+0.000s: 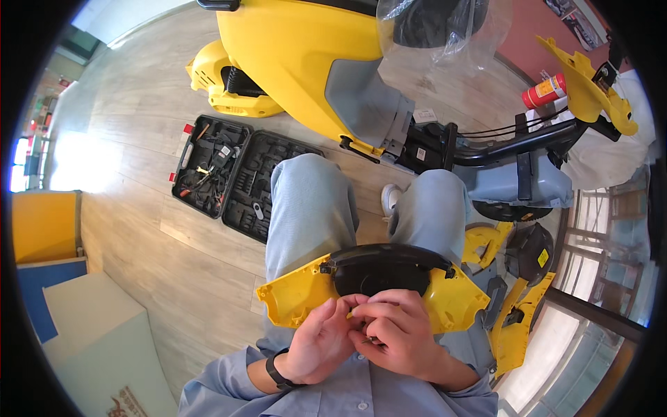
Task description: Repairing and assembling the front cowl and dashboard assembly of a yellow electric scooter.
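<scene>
Across my lap lies a curved yellow plastic scooter panel (299,299) with a black rounded part (379,274) in its middle. Above the panel's near edge, my left hand (321,340) and my right hand (404,337) meet with their fingers closed. A tiny yellow bit shows between the fingertips, too small to name. Small dark metallic pieces (375,341) peek out from under my right hand's curled fingers; their kind is not clear. Just what each hand pinches is mostly hidden by the fingers.
Ahead stands a partly stripped yellow scooter (292,55) with bare black frame tubes. An unfolded black tool case (212,167) lies on the floor to the left. Yellow panels (517,326) rest at my right. A red fire extinguisher (544,91) stands at far right.
</scene>
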The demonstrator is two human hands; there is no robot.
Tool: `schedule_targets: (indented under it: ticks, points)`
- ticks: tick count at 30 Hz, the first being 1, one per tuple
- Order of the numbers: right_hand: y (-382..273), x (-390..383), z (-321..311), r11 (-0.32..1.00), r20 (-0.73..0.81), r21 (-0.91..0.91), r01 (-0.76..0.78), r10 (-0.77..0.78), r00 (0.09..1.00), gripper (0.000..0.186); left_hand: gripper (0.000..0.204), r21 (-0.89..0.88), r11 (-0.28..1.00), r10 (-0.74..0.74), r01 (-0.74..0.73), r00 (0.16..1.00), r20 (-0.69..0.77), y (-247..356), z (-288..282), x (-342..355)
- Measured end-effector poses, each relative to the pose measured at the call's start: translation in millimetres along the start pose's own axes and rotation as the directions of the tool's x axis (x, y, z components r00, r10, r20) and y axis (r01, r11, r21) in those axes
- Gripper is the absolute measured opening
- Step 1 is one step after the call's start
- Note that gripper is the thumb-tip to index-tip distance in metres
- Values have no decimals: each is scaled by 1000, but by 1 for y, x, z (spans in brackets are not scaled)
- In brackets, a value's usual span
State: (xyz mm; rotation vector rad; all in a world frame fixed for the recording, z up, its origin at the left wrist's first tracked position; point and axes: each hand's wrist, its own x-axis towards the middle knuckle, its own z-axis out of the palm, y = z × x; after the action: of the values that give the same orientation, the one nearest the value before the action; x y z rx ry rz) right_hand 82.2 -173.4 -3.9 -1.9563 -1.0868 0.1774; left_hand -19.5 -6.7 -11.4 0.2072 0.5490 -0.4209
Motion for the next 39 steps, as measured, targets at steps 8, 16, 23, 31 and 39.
schedule_targets:
  ticks: [8,16,23,31,39]
  points:
    - [12,-5,-3,1000,62,-14,8,-7,998,29,71,43,999,29,-33,995,93,7,-2,1]
    - [12,10,-2,966,-105,146,-213,229,968,31,44,930,-154,510,-333,779,364,12,-7,-5]
    - [25,35,21,997,-103,-59,-56,50,993,36,46,722,-688,604,74,610,513,1,-24,12]
    - [19,36,34,978,-79,-55,-199,195,978,33,50,710,-690,625,143,613,484,-1,-30,16]
    - [29,33,54,951,-124,-270,-152,122,985,35,40,688,-717,609,112,582,539,-4,-43,16]
